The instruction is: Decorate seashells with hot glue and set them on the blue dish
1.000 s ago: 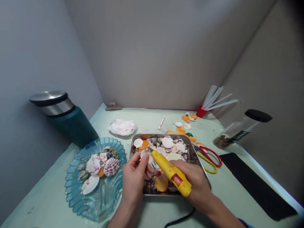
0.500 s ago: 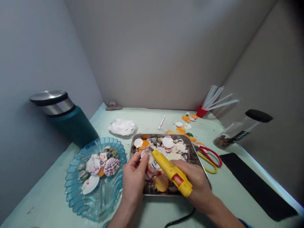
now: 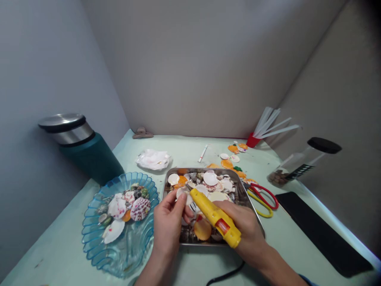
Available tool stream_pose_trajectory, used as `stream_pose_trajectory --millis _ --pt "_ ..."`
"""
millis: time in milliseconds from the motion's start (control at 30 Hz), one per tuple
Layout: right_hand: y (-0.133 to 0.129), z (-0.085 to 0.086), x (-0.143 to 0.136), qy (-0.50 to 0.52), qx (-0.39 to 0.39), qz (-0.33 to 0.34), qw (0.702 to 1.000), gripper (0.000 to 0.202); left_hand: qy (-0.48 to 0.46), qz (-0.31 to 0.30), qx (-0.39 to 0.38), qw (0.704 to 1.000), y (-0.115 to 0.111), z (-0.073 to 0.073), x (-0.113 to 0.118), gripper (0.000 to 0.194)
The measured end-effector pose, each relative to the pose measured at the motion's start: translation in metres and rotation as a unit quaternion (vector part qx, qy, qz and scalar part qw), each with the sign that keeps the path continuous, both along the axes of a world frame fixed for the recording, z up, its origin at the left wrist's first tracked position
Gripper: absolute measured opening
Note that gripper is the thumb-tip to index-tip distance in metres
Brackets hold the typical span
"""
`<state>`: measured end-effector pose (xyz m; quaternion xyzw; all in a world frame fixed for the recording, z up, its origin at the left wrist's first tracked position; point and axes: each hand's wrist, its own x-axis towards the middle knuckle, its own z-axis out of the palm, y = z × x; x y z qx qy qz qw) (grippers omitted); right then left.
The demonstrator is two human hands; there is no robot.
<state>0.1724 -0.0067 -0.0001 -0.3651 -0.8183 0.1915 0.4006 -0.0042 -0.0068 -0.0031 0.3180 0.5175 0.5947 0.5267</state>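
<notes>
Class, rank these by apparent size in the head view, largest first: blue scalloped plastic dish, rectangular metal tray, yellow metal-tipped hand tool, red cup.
1. Blue dish and metal tray: too alike to rank
2. Yellow tool
3. Red cup

The right hand (image 3: 244, 223) hides the handle of the glue gun (image 3: 210, 209), the view's bottom edge crops the black cord (image 3: 226, 275), and the label (image 3: 300, 172) on the clear jar (image 3: 312, 159) is too small to read

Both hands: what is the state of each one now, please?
Left hand: closed, pinching a white shell.
Right hand: closed around a yellow glue gun.
</notes>
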Motion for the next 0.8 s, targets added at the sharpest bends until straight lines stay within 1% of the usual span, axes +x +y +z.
stream_pose_trajectory --millis 267,400,567,800 --pt "0.0004 -0.0019 -0.0003 0.008 0.020 -0.003 1.000 0.013 0.004 0.002 -0.007 1.000 -0.0011 0.0008 -0.0004 0.035" --pt "0.0004 -0.0017 0.0000 0.008 0.015 -0.001 1.000 0.014 0.002 0.005 -0.003 1.000 -0.0009 0.0018 -0.0003 0.032" --pt "0.0002 -0.0010 0.0001 0.008 0.028 -0.003 1.000 0.015 -0.001 0.004 0.004 1.000 -0.0005 0.0021 0.0001 0.028" --pt "0.0001 0.0002 -0.0007 0.007 0.014 -0.001 1.000 0.015 0.003 0.005 0.007 1.000 -0.0007 0.0003 -0.0009 0.028"
